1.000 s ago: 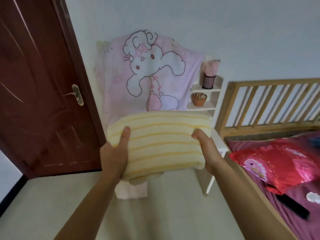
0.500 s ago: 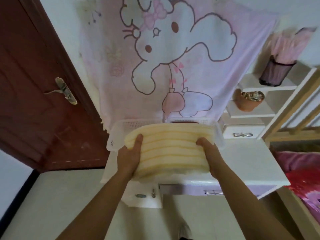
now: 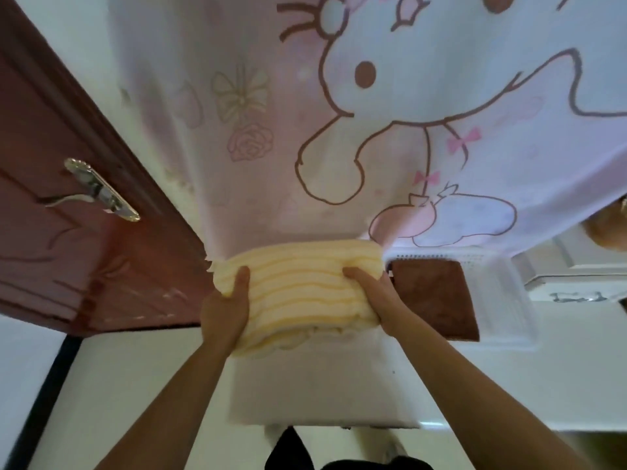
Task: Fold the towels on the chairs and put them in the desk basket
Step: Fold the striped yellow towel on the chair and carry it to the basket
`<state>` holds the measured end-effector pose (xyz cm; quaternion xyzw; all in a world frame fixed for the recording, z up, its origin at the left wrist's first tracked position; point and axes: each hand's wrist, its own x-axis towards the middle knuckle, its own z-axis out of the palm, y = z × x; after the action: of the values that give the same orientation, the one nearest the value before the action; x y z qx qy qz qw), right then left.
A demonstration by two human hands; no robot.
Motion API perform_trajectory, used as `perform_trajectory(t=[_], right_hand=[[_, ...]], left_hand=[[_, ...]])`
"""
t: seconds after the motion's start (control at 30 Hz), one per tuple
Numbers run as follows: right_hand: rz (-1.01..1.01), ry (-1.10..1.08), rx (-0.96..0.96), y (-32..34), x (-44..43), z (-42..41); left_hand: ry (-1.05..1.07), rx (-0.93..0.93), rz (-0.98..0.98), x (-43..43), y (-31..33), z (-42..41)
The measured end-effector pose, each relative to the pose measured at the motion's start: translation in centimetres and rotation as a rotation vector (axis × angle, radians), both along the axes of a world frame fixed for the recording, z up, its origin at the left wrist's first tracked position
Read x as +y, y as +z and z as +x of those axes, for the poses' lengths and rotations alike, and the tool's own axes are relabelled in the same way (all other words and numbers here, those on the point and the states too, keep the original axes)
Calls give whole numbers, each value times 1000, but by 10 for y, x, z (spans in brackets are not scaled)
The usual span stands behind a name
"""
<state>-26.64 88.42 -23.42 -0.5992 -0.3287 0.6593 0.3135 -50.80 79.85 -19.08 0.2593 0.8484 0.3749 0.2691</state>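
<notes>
At basket (image 3: 498,293), yellow towel (image 3: 302,290) gripped, brown towel (image 3: 434,296) apparently inside

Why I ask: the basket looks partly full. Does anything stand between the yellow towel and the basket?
Nothing visible does. The left hand and right hand grip the yellow towel over one end of the basket. A brown towel lies in the other end, beside the right hand. What is under the yellow towel is hidden.

On my feed I log forearms (image 3: 176,401) bare all the way from the bottom edge, left hand (image 3: 224,310) and right hand (image 3: 376,300) likewise bare, and low between the arms a patch of black clothing (image 3: 295,449), too blurred to identify.
</notes>
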Motion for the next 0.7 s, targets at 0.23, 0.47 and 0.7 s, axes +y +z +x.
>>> perform_trajectory(t=[0.23, 0.47, 0.7], right_hand=[[-6, -82, -449, -29, -3, -26], [-58, 15, -690, -32, -2, -44], [-177, 66, -651, -34, 9, -53]], left_hand=[[-391, 116, -248, 44, -61, -41], [-518, 163, -380, 51, -86, -43], [-419, -289, -418, 77, -106, -51]])
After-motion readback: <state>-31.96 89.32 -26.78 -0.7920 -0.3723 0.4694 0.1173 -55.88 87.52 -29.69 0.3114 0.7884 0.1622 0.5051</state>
